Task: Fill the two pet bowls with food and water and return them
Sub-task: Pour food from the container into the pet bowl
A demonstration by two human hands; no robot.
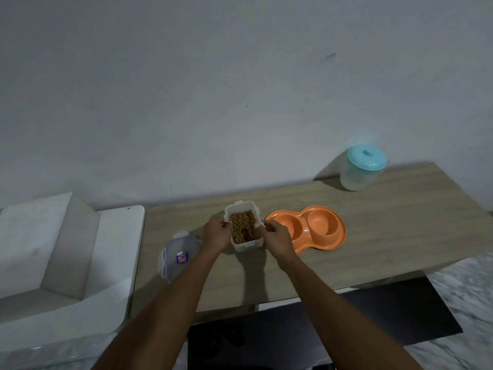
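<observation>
An orange double pet bowl (pixel 306 229) lies on the wooden table (pixel 386 222), both wells showing nothing but orange plastic. Just left of it stands a clear rectangular container (pixel 243 226) with brown dry pet food inside and no lid on. My left hand (pixel 216 232) grips its left side and my right hand (pixel 277 236) grips its right side. The container's clear lid (pixel 179 256) with a blue and red sticker lies flat on the table to the left. A translucent jug with a turquoise lid (pixel 361 166) stands at the table's back right, near the wall.
A white stepped block (pixel 53 249) sits to the left of the table. A grey wall runs behind the table. A dark mat (pixel 346 329) lies on the marbled floor below the table's front edge.
</observation>
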